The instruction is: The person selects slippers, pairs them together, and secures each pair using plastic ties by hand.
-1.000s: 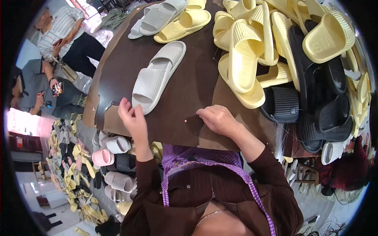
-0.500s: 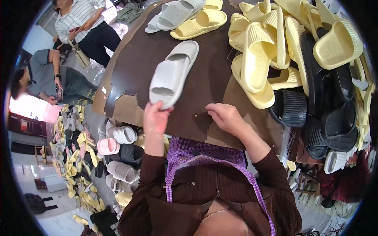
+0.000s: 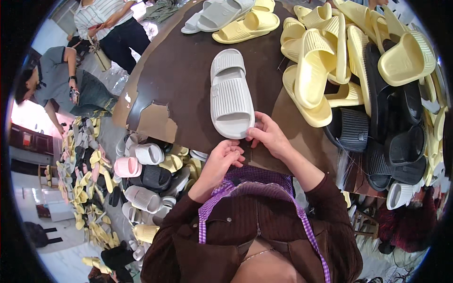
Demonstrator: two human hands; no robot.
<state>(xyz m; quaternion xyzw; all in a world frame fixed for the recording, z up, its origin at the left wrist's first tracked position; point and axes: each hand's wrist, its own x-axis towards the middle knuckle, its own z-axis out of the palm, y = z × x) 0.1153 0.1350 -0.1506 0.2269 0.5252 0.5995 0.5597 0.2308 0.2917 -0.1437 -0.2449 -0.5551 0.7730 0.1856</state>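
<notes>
A light grey ribbed slide slipper [image 3: 232, 96] lies on the brown table covering, its rounded end towards me. My right hand [image 3: 269, 137] pinches the slipper's near right edge between thumb and fingers. Just short of the same end is my left hand [image 3: 223, 160], fingers loosely bent and apart, with nothing visible in them. It is near the slipper but does not appear to grip it. Behind, at the table's far side, rest a yellow slide [image 3: 246, 27] and grey slides [image 3: 224, 15].
Yellow slides [image 3: 315, 68] and black slides [image 3: 354, 129] are heaped on the right. Below the table's left edge are more slippers, among them a pink one [image 3: 127, 167]. Farther left, a slipper pile [image 3: 92, 179] covers the floor, near two people [image 3: 71, 80].
The grey slide has turned, its near end swinging right. My left hand has let go of it and moved right; my right hand has taken hold of its near edge.
</notes>
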